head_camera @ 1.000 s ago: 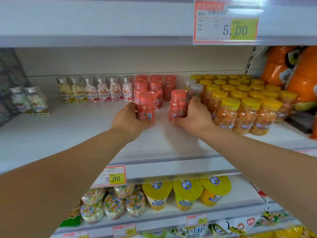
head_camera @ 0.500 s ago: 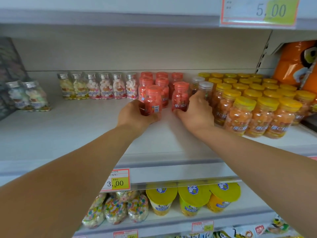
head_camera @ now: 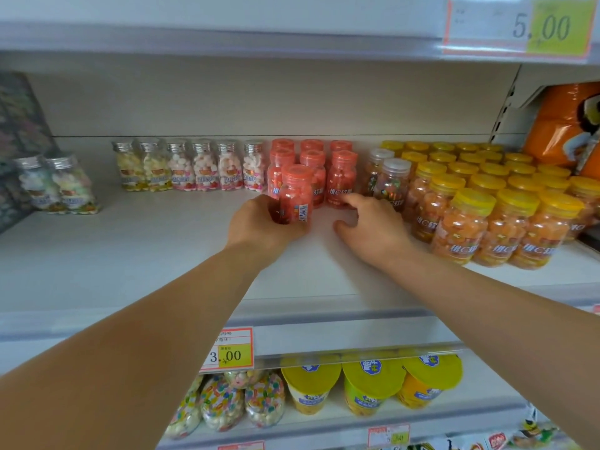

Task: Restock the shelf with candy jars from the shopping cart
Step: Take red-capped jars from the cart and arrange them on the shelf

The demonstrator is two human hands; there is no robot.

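The left hand [head_camera: 259,225] is gripping a red candy jar [head_camera: 297,193] round its lower half, standing it on the shelf [head_camera: 130,254] at 6 o'clock of the red block [head_camera: 311,154], probably to start a front row. The right hand [head_camera: 370,228] is spreading loose and holding nothing, its fingertips by a neighbouring red jar [head_camera: 341,180] at its 11 o'clock.
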